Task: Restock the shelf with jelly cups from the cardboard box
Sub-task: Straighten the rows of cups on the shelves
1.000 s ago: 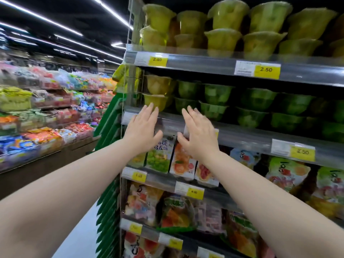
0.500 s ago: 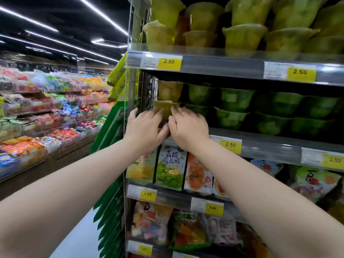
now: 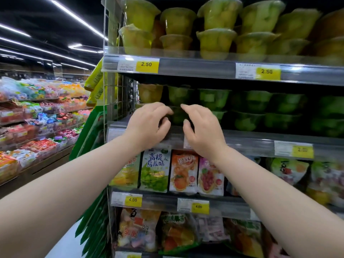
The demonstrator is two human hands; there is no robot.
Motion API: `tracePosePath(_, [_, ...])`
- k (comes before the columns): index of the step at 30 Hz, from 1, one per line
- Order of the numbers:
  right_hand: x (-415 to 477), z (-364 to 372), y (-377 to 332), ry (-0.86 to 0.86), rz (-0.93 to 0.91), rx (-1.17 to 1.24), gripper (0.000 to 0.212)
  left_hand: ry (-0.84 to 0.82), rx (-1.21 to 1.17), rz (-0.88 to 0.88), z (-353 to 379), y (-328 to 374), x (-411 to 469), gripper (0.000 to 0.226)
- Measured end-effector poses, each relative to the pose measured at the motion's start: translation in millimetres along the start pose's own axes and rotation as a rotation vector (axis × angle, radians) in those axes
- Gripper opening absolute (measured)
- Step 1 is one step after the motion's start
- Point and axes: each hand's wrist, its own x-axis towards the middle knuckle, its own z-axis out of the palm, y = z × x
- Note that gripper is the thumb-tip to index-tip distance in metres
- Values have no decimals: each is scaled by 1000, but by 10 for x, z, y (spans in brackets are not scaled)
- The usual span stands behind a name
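The top shelf [image 3: 195, 68] is loaded with yellow-green jelly cups [image 3: 216, 41], stacked two high along its front edge. The middle shelf [image 3: 251, 140] carries green jelly cups [image 3: 247, 120], likewise two high, with one yellowish cup [image 3: 149, 93] at its left end. Yellow price labels [image 3: 147, 64] marked 2.50 are fixed to both front edges. On the third shelf [image 3: 163, 202], labelled 4.00, fruit-printed pouches [image 3: 155, 170] are stood upright in a row, side by side. Larger bags [image 3: 178, 233] are ranged beneath it; their own supporting edge is largely cut off.
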Motion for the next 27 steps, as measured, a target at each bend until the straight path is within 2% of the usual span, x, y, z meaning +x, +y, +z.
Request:
tracePosePath(3, [-242,-158,227,51,38,-141,47,-64,13,132,174,328,135,54])
tracePosePath(7, [-420,-313,424,34,72,-221,51,-78,-7,121,375,569,237,63])
tracePosePath(12, [-494,-390,563,-12,56,-222,47,51,-36,147,505,635,280,47])
tracePosePath(21, [-323,-305,680,-12,155,-251,48,-72,-41,51,530,711,428,55])
tracePosePath(27, [-228,-318,667,-150,236,-261,62,-131,-33,-2,533,750,480,58])
